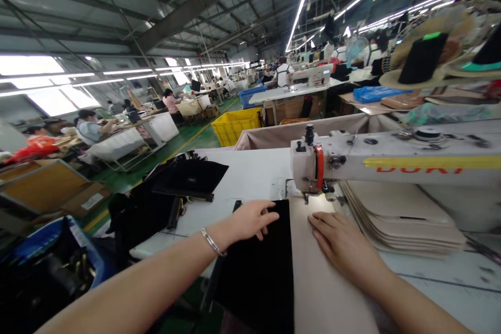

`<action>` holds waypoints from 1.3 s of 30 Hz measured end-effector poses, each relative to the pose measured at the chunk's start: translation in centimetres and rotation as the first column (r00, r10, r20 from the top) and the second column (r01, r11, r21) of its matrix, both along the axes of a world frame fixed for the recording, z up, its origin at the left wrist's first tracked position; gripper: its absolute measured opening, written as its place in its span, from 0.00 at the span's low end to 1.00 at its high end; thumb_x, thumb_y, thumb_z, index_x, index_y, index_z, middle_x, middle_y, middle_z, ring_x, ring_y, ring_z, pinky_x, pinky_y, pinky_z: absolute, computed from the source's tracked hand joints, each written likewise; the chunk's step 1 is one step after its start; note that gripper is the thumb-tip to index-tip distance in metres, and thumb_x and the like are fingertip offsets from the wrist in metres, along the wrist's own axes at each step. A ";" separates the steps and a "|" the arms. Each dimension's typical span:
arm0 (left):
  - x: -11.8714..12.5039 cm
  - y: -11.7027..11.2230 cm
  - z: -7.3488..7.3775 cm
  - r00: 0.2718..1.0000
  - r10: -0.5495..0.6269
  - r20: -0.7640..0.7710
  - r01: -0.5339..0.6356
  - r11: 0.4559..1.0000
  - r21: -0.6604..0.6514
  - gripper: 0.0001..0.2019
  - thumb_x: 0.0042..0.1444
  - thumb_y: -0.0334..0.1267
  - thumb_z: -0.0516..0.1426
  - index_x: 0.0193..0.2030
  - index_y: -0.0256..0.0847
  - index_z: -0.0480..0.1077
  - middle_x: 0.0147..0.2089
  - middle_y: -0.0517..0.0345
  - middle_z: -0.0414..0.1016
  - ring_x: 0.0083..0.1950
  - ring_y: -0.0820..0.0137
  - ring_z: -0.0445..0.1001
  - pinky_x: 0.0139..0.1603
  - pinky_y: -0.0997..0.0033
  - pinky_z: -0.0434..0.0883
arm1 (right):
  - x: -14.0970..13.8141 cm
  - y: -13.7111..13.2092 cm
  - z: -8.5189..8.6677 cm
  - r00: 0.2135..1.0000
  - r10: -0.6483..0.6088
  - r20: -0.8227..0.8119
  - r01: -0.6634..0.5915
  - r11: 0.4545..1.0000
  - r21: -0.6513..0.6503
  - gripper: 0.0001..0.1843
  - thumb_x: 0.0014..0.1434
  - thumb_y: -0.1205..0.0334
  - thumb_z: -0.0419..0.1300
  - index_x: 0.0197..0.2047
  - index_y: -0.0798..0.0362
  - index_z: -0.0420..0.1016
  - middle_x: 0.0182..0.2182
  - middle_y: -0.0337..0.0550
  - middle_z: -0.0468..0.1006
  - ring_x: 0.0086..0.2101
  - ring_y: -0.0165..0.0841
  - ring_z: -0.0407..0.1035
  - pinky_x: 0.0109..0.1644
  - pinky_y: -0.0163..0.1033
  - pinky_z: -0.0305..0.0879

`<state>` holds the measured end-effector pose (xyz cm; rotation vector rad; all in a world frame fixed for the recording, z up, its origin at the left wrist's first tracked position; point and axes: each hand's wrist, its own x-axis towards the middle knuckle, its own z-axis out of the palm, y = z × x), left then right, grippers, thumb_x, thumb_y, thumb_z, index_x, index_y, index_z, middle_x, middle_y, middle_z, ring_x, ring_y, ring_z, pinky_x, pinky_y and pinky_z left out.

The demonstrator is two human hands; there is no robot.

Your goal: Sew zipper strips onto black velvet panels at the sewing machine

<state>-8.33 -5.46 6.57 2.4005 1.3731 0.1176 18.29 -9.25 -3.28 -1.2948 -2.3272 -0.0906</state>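
A sewing machine (309, 167) stands across the white table, its needle end above a long beige panel (313, 282). Along the panel's left side lies a black fabric piece (258, 271), edge against edge or slightly overlapping; I cannot tell which. My left hand (254, 219), with a bracelet at the wrist, rests over the top of the black fabric, fingers apart and partly bent. Lying flat on the beige panel, just right of the needle area, is my right hand (336, 235), fingers stretched toward the machine foot.
Beige panels (399, 219) are stacked behind and right of the machine foot. Black fabric pieces (188, 177) lie heaped at the table's left. A blue bin (97, 255) stands lower left, a yellow crate (237, 126) beyond the table. Other people work at distant tables.
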 end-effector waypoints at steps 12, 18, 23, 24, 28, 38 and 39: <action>3.3 3.5 -4.5 0.972 -0.033 0.234 -0.007 0.985 0.172 0.09 0.66 0.40 0.50 0.43 0.41 0.71 0.42 0.56 0.73 0.45 0.67 0.72 0.49 0.68 0.68 | -0.2 0.1 0.1 0.999 -0.052 -0.008 0.053 0.998 0.021 0.20 0.66 0.62 0.50 0.60 0.48 0.66 0.54 0.47 0.72 0.52 0.41 0.64 0.56 0.51 0.57; 7.0 3.7 -5.9 0.967 -0.021 0.252 -0.023 0.985 0.170 0.03 0.59 0.33 0.57 0.38 0.39 0.73 0.37 0.56 0.73 0.41 0.66 0.72 0.43 0.68 0.68 | -0.1 0.1 0.2 0.997 -0.074 0.008 0.074 0.997 -0.011 0.21 0.66 0.61 0.49 0.61 0.51 0.64 0.56 0.48 0.70 0.53 0.42 0.64 0.56 0.50 0.56; 8.1 4.6 -6.8 0.962 0.035 0.271 -0.095 0.973 0.210 0.01 0.56 0.31 0.59 0.34 0.40 0.71 0.36 0.57 0.74 0.39 0.67 0.72 0.40 0.70 0.68 | -0.1 0.0 0.4 0.997 -0.079 0.025 0.080 0.996 -0.032 0.22 0.67 0.57 0.50 0.63 0.49 0.62 0.57 0.46 0.69 0.54 0.41 0.62 0.56 0.50 0.56; 8.1 4.7 -6.9 0.961 0.047 0.272 -0.107 0.971 0.213 0.01 0.56 0.31 0.59 0.34 0.40 0.71 0.36 0.57 0.74 0.39 0.67 0.72 0.40 0.70 0.68 | -0.1 0.0 0.5 0.996 -0.080 0.024 0.081 0.996 -0.033 0.23 0.67 0.57 0.50 0.64 0.49 0.61 0.57 0.46 0.69 0.54 0.41 0.62 0.56 0.49 0.56; 8.6 5.3 -7.6 0.960 0.098 0.263 -0.161 0.960 0.230 0.02 0.57 0.31 0.57 0.34 0.39 0.71 0.38 0.55 0.74 0.39 0.66 0.73 0.41 0.69 0.70 | -0.2 0.2 0.5 0.995 -0.092 0.029 0.093 0.995 -0.045 0.25 0.67 0.55 0.50 0.65 0.50 0.59 0.57 0.47 0.69 0.55 0.41 0.61 0.56 0.49 0.56; 7.8 2.4 -6.2 0.984 -0.129 0.124 0.075 0.926 0.369 0.08 0.63 0.31 0.53 0.47 0.38 0.70 0.51 0.51 0.72 0.55 0.63 0.68 0.61 0.60 0.66 | 0.2 0.3 0.2 0.997 -0.078 0.021 0.079 0.995 -0.061 0.23 0.66 0.54 0.51 0.62 0.50 0.64 0.56 0.48 0.70 0.55 0.41 0.62 0.57 0.50 0.57; 7.5 1.9 -6.2 0.975 -0.194 0.105 0.141 0.915 0.379 0.09 0.64 0.32 0.53 0.49 0.38 0.70 0.53 0.51 0.71 0.58 0.63 0.67 0.64 0.60 0.64 | 0.2 0.3 0.1 0.997 -0.072 0.020 0.073 0.995 -0.062 0.22 0.66 0.54 0.51 0.61 0.50 0.65 0.56 0.48 0.70 0.55 0.41 0.62 0.57 0.50 0.57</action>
